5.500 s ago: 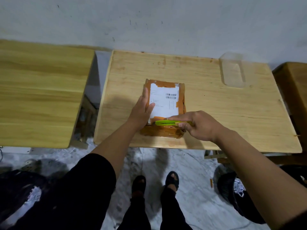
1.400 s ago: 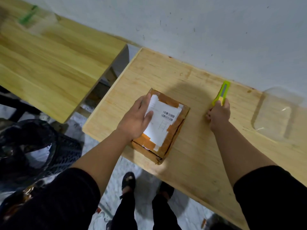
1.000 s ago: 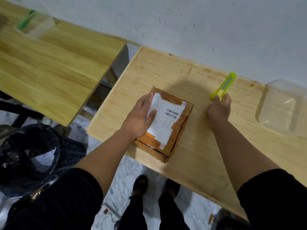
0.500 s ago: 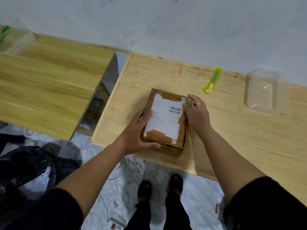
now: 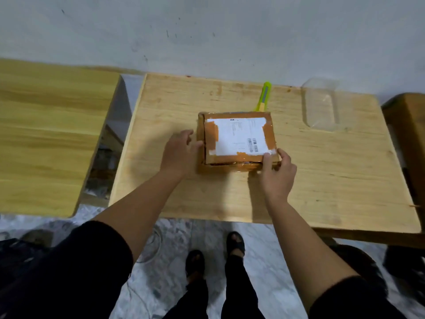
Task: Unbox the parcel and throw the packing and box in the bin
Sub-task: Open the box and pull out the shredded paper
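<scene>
Head view, looking down over both forearms.

Cardboard parcel (image 5: 238, 140) lies flat on the light wooden counter (image 5: 322, 180), about mid-counter, near the middle of its depth. Brown tape runs round its edges; a white shipping label (image 5: 239, 137) with a barcode covers most of the top face. Flaps are closed.

Left hand (image 5: 180, 151) is at the parcel's left side. Its fingers (image 5: 184, 137) are loosely curled and spread, the thumb reaching to the left edge of the box; whether it actually grips or only touches that edge cannot be told, the hand being a little blurred.

Right hand (image 5: 277, 173) is at the near right corner. Thumb lies on top at the corner of the label, the other fingers (image 5: 285, 157) wrap the right side wall, so this hand pinches the corner of the parcel.

Green utility knife (image 5: 263, 96) lies on the counter just beyond the parcel's far edge, its near end at or behind that edge, free of both hands. Clear plastic container (image 5: 320, 104) sits at the far right of the counter, well apart from the parcel.

A second wooden counter (image 5: 50, 134) stands to the left across a narrow gap. Marble-patterned floor (image 5: 174, 236) below, with the person's dark sandalled feet (image 5: 216, 254). Dark shapes at the lower left and right edges, too cropped to identify.
</scene>
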### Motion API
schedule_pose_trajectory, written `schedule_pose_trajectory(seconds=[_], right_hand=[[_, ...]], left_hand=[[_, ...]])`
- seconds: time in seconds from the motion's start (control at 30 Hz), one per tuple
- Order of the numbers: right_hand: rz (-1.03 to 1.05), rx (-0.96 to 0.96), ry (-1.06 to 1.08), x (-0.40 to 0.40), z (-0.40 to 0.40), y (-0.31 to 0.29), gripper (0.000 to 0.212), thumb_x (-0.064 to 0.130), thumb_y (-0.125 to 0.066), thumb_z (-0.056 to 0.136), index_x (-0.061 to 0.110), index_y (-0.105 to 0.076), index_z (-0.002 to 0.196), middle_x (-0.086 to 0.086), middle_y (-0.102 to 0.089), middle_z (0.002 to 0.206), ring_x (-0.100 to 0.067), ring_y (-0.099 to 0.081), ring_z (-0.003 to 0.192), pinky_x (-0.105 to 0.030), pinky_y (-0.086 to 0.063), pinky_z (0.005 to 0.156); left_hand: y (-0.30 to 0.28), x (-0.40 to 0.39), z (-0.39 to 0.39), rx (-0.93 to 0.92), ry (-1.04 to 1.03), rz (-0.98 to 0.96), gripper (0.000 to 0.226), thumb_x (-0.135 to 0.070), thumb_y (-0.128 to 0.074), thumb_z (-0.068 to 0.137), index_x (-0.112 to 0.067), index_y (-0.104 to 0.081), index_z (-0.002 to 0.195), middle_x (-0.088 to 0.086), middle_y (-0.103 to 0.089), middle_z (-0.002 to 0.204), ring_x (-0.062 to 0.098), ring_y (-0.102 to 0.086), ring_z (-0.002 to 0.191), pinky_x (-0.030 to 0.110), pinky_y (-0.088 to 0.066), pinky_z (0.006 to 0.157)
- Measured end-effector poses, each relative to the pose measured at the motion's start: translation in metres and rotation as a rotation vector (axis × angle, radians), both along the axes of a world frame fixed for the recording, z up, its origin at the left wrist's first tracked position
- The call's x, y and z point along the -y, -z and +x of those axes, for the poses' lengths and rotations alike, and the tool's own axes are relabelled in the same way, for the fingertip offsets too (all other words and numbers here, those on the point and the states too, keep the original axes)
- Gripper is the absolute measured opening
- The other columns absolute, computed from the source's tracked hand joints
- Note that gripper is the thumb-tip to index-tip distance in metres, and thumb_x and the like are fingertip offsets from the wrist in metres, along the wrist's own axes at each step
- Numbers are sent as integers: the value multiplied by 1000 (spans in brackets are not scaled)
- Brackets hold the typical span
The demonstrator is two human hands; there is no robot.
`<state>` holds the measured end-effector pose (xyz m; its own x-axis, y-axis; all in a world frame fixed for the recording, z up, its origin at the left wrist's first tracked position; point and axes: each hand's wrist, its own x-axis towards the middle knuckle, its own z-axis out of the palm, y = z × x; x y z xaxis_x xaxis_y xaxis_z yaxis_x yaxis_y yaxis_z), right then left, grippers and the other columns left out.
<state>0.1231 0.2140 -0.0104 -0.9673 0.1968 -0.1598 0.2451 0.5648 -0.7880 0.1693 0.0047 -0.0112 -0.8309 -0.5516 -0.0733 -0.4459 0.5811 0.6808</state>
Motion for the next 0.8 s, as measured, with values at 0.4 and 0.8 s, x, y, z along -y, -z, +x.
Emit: schedule_pose_trajectory(seconds=[0.4,0.8], right_hand=[[66,-27,-40,-9,37,0,59,44,-60,85,26,-42,137,-6,-50,108,-19,-51,104,-22,-34,89],[143,-205,-42,-9,5,-20,40,47,-57,85,11,-66,100,-5,-67,102,-24,-54,101,-28,-39,79]], left_hand=[[-2,-30,19,-21,161,246,75,-30,-68,82,-19,-27,144,2,-42,145,18,-39,131,15,-25,96],[-3,-33,17,-29,79,307,64,-35,-67,82,-26,-38,139,-6,-58,127,2,-48,110,9,-31,86]])
